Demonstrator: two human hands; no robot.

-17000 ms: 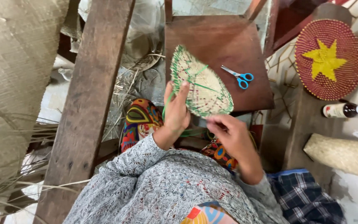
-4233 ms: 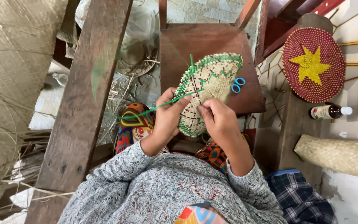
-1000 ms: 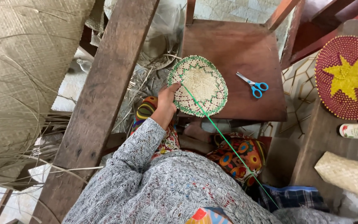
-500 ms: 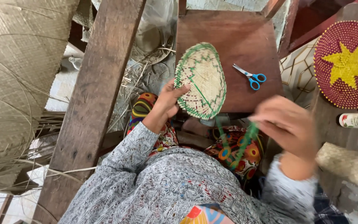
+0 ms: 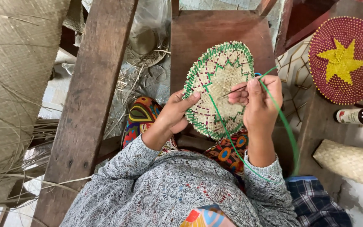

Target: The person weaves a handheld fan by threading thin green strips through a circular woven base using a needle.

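Right hand [image 5: 258, 103] has returned onto woven disc [image 5: 220, 86].

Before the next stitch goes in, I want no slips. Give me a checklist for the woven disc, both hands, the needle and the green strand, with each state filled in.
1. Left hand grips the woven disc at its edge: ok.
2. Right hand pinches the needle against the disc's face: ok.
3. Green strand loops free past the right wrist, no knot visible: ok.
4. Strand threaded in the needle: cannot tell.
5. Needle tip set at the right gap: cannot tell.
6. Scissors within reach: cannot tell, hidden.
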